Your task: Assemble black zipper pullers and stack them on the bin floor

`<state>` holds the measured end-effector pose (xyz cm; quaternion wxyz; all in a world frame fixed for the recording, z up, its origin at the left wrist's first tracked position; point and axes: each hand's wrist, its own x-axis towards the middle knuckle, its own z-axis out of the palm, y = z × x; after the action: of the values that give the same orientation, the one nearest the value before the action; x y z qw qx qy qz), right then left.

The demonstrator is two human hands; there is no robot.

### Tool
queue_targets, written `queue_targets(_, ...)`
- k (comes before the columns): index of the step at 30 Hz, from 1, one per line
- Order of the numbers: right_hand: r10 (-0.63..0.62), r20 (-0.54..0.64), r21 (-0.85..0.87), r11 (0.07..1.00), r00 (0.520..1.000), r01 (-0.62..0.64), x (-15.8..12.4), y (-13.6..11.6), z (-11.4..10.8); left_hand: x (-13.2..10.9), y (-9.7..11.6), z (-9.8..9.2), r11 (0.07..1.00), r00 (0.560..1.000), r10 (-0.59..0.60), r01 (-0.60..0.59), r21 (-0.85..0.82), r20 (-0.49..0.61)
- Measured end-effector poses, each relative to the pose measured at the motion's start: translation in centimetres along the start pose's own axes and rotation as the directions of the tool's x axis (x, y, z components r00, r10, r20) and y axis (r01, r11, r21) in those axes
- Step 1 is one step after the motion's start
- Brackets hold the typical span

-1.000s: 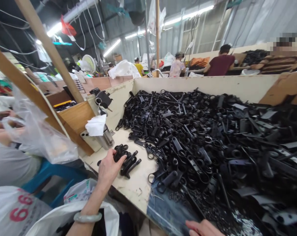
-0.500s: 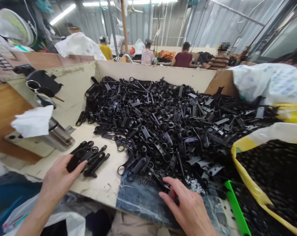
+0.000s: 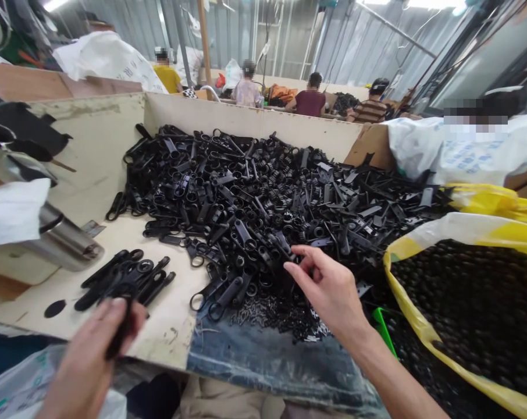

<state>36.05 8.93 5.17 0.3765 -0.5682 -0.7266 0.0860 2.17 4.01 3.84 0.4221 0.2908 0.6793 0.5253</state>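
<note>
My left hand (image 3: 100,343), slightly blurred, is closed around a long black plastic part (image 3: 123,329) at the near left. Just beyond it, several similar black ring-ended parts (image 3: 136,270) lie side by side on the pale board. My right hand (image 3: 327,282) reaches over the front of a large heap of black plastic parts (image 3: 246,192). Its thumb and index finger are apart at the heap's surface; the other fingers curl inward. Below that hand, small metal pins (image 3: 250,311) are scattered at the edge of a dark blue mat (image 3: 263,355).
A yellow-rimmed sack of small black pieces (image 3: 464,302) stands at right, beside a green tray edge (image 3: 383,331). At left are a steel cylinder (image 3: 71,238) and a white cloth (image 3: 17,212). A pale wooden wall (image 3: 246,125) bounds the heap; several people sit beyond.
My left hand has drawn back toward me from the row, a black part in its grasp. My right hand has moved from the mat up to the heap. The view has shifted right.
</note>
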Motion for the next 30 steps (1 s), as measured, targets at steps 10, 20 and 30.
queue_targets(10,-0.154,0.364,-0.090,0.976,0.919,0.199,-8.5,-0.7,5.6,-7.5,-5.8,7.3,0.904,0.694,-0.340,0.426,0.018,0.634)
queue_targets(20,0.018,0.324,0.141,0.988,0.946,-0.067,-9.7,2.3,-0.3,-7.5,-5.2,8.3,0.951,0.837,-0.099,-0.079,0.298,0.539)
queue_targets(30,0.058,0.170,0.150,0.985,0.984,-0.084,-11.6,2.1,0.5,-7.5,-8.3,12.2,0.391,0.529,0.364,-0.834,0.390,0.767)
